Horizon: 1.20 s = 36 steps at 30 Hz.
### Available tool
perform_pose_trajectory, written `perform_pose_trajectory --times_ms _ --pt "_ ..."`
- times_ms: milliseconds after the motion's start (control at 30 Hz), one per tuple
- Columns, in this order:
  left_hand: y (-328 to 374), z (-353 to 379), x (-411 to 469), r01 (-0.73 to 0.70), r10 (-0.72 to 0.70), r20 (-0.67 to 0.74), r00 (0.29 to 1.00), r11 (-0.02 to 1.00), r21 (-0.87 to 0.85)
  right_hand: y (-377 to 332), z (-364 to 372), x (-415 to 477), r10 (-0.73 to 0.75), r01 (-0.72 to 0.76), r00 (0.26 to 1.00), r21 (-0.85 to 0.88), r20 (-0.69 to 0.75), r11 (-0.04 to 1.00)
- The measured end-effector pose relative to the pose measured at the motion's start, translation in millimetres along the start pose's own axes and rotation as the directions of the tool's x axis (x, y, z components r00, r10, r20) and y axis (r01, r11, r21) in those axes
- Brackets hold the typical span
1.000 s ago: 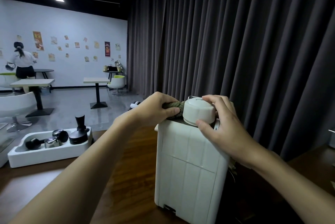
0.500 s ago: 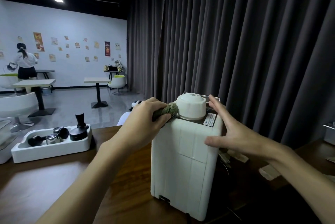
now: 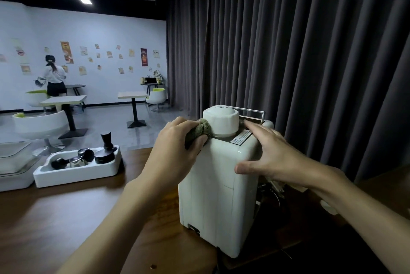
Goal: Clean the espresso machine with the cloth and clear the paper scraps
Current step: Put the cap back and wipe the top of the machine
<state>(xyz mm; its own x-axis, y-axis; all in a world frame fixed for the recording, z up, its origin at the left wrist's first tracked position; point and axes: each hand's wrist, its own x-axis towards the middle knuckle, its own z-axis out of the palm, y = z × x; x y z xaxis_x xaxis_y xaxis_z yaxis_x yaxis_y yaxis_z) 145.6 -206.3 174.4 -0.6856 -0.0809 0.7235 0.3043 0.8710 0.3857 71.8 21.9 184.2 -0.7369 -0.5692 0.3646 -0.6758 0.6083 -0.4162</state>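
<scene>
A white espresso machine (image 3: 218, 202) stands on the dark wooden table (image 3: 62, 218), its back panel toward me. On its top sits a round white cap (image 3: 221, 121). My left hand (image 3: 175, 156) grips a bunched green cloth (image 3: 199, 129) and presses it against the cap's left side at the machine's top edge. My right hand (image 3: 268, 154) lies on the machine's top right corner, fingers spread flat over the top and thumb down the back panel. A pale paper scrap (image 3: 329, 207) lies on the table to the right, behind my right forearm.
A white foam tray (image 3: 77, 170) with a black tamper and metal parts sits on the table at the left, next to a clear container (image 3: 13, 162). A dark curtain hangs close behind the machine. Far off are café tables, chairs and a person facing the wall.
My right hand let go of the round cap and came to rest flat on the machine's top right corner. The cloth in my left hand stays pressed at the cap's left side.
</scene>
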Motion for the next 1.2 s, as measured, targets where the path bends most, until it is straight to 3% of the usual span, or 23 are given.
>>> perform_pose_trajectory --times_ms 133,300,467,667,833,933,1100,1200 --pt "11 4 2 0.064 -0.062 -0.066 0.996 0.998 0.029 6 -12 2 -0.045 0.052 0.996 -0.084 0.081 0.995" --pt "29 8 -4 0.038 -0.033 -0.083 0.996 0.998 0.056 5 -1 2 -0.117 0.106 0.992 -0.177 -0.052 0.978" --pt "53 11 2 -0.028 0.029 -0.014 0.999 0.998 0.058 -14 23 3 -0.179 0.147 0.975 -0.216 -0.135 0.965" --pt "31 -1 -10 0.148 -0.141 -0.136 0.981 0.988 0.046 13 5 5 -0.331 0.312 0.944 -0.284 -0.02 0.907" --pt "31 -3 -19 0.266 -0.29 -0.102 0.952 0.943 -0.203 8 35 11 -0.35 0.277 0.906 -0.292 -0.239 0.915" --pt "29 -10 -17 0.282 -0.318 -0.117 0.941 0.926 -0.251 -4 49 16 -0.344 0.238 0.882 -0.324 -0.322 0.916" --pt "25 -17 -14 0.231 -0.241 -0.158 0.957 0.969 -0.083 -37 72 25 -0.282 0.15 0.875 -0.333 -0.393 0.931" --pt "23 -17 -17 0.177 -0.163 -0.194 0.967 0.982 0.059 -32 71 27 -0.372 0.238 0.848 -0.357 -0.376 0.903"
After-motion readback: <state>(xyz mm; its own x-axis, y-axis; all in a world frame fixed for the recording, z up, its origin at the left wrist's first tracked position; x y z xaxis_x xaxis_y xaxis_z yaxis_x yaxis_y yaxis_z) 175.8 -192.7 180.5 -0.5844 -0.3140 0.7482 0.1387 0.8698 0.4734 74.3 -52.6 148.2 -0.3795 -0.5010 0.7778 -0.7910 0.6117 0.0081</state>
